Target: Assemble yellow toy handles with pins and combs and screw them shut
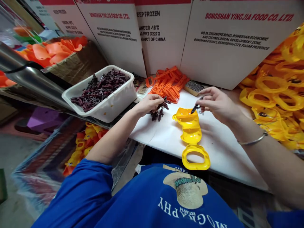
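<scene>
Undersides of left hand (148, 105) and right hand (219, 106) hidden. Exact count of small dark maroon plastic parts (165, 103) at left fingers (158, 100): cannot tell, too much overlap. Slim black plastic piece (196, 106) in right hand, upper end partly covered. Tip right at top end of yellow plastic shell (191, 130); touching or just above, cannot tell.

Left fingers: curled in, closed in a pinch on the maroon parts. More loose dark maroon parts (156, 114) just below, on white surface (163, 139). Right: thumb and index closed on the black piece, other fingers loosely bent.

Yellow shell lying on the surface between both hands, hollow side up, with yellow oval ring (206, 157) at near end, its near rim past the surface edge.

Behind left hand: heap of orange plastic frames (174, 90), tangled. Left: white plastic tub (110, 106), full of more maroon parts. Far left: brown cardboard box (89, 58) of orange pieces, partly behind metal tube (35, 82), tube cut off at frame edge. Right: pile of yellow plastic parts (273, 90), cut off too. Back: white printed cartons (213, 60), tops out of frame.
</scene>
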{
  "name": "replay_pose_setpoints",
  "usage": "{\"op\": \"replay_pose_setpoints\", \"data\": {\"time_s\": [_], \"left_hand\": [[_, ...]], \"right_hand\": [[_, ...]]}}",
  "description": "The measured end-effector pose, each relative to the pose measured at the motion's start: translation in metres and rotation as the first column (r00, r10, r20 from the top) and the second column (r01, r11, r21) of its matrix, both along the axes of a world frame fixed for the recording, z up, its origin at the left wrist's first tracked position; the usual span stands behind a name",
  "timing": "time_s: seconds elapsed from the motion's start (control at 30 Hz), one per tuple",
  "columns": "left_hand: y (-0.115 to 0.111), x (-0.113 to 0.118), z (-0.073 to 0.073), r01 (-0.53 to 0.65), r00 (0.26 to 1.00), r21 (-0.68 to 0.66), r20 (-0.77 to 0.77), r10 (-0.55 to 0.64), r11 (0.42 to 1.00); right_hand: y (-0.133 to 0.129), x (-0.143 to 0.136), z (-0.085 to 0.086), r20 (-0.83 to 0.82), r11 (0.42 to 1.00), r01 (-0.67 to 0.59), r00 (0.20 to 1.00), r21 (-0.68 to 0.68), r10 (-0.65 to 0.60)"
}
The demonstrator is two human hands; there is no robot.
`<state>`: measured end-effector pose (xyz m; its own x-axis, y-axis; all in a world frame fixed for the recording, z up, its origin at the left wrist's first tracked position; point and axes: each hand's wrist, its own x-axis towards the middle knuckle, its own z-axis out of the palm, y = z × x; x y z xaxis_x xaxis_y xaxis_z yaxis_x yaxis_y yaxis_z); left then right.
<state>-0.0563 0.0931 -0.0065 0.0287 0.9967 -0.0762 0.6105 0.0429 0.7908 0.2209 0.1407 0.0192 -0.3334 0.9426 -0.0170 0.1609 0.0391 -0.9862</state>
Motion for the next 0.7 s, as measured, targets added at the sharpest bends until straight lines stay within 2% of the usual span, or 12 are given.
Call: {"op": "replay_pose_setpoints", "data": {"time_s": [0.07,0.13,0.17,0.23,0.33,0.43,0.53,0.6,0.63,0.7], "left_hand": [[-0.004,0.002,-0.001,0.018,0.957,-0.072,0.292,0.004,0.997],[-0.007,0.006,-0.003,0.055,0.823,-0.145,0.567,0.037,0.988],[-0.009,0.009,-0.004,0.073,0.761,-0.165,0.646,0.052,0.984],[-0.011,0.016,-0.006,0.098,0.714,-0.167,0.698,0.048,0.981],[-0.014,0.029,-0.008,0.099,0.703,-0.11,0.711,0.009,0.989],[-0.018,0.045,-0.011,0.041,0.749,0.031,0.661,-0.051,0.999],[-0.027,0.059,-0.018,0.016,0.892,0.28,0.43,-0.141,0.96],[-0.035,0.068,-0.024,0.102,0.964,0.401,0.185,-0.189,0.911],[-0.039,0.072,-0.027,0.175,0.972,0.417,0.074,-0.225,0.892],[-0.048,0.079,-0.033,0.337,0.941,0.379,-0.096,-0.325,0.862]], "right_hand": [[-0.007,0.012,-0.007,-0.029,0.999,0.004,1.0,-0.035,-0.005],[-0.012,0.019,-0.01,-0.041,0.997,0.011,0.999,-0.076,-0.014],[-0.014,0.02,-0.011,-0.044,0.995,0.011,0.999,-0.102,-0.016],[-0.016,0.021,-0.01,-0.044,0.991,0.001,0.999,-0.133,-0.007],[-0.02,0.019,-0.009,-0.012,0.995,-0.025,1.0,-0.101,0.024],[-0.021,0.019,-0.009,0.099,0.999,0.009,0.995,0.037,-0.013],[-0.02,0.023,-0.012,0.34,0.956,-0.054,0.939,0.29,-0.05],[-0.017,0.026,-0.015,0.513,0.878,-0.196,0.856,0.438,-0.065],[-0.016,0.027,-0.018,0.583,0.83,-0.271,0.809,0.487,-0.078],[-0.013,0.03,-0.024,0.681,0.742,-0.393,0.724,0.543,-0.114]]}}
